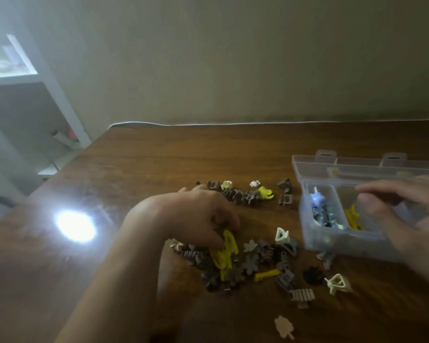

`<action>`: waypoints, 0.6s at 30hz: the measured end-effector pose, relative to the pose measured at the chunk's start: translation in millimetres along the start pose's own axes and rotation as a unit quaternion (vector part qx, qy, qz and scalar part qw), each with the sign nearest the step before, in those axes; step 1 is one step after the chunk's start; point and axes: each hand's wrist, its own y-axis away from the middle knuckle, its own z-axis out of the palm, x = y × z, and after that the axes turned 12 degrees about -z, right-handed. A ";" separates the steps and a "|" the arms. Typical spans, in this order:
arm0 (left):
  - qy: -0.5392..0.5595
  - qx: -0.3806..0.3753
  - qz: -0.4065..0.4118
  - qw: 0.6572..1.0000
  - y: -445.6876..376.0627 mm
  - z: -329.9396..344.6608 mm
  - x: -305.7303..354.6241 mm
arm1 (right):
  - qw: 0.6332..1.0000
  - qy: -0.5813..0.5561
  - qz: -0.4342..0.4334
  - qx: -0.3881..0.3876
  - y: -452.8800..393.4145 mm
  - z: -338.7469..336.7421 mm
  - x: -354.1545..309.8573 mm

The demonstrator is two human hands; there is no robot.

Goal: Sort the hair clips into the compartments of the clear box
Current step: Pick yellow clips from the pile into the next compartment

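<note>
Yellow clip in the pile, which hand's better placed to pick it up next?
Left, probably. The left hand is already on the pile, fingertips at the yellow clip. The right hand hovers over the box, farther from it.

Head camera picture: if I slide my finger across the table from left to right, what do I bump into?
Bright white light glare on the wooden table → left hand in the pile, fingers curled on a long yellow hair clip → small cream claw clip → clear plastic compartment box → right hand over the box.
</note>
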 end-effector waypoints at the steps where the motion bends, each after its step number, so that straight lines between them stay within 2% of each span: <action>1: -0.014 0.000 0.008 1.000 -0.8 1.9 3.5 | 1.000 0.000 -0.004 -0.003 -0.2 1.5 -1.8; 8: 0.000 0.020 0.025 0.999 -9.2 7.9 9.8 | 0.999 -0.001 -0.038 0.015 -1.4 7.3 -12.5; 11: 0.049 0.067 0.028 0.996 -4.6 -0.4 6.5 | 0.998 0.019 -0.058 0.012 -0.4 7.4 -18.5; 13: 0.121 0.155 0.061 0.979 0.0 -6.2 9.2 | 0.996 0.015 -0.082 0.015 -0.9 8.2 -29.1; 15: 0.201 0.228 0.110 0.946 6.5 -8.5 24.5 | 0.994 -0.010 -0.112 -0.004 0.1 10.9 -41.6; 18: 0.255 0.250 0.197 0.913 11.9 -3.4 58.4 | 0.990 -0.055 -0.112 -0.060 2.9 14.8 -52.7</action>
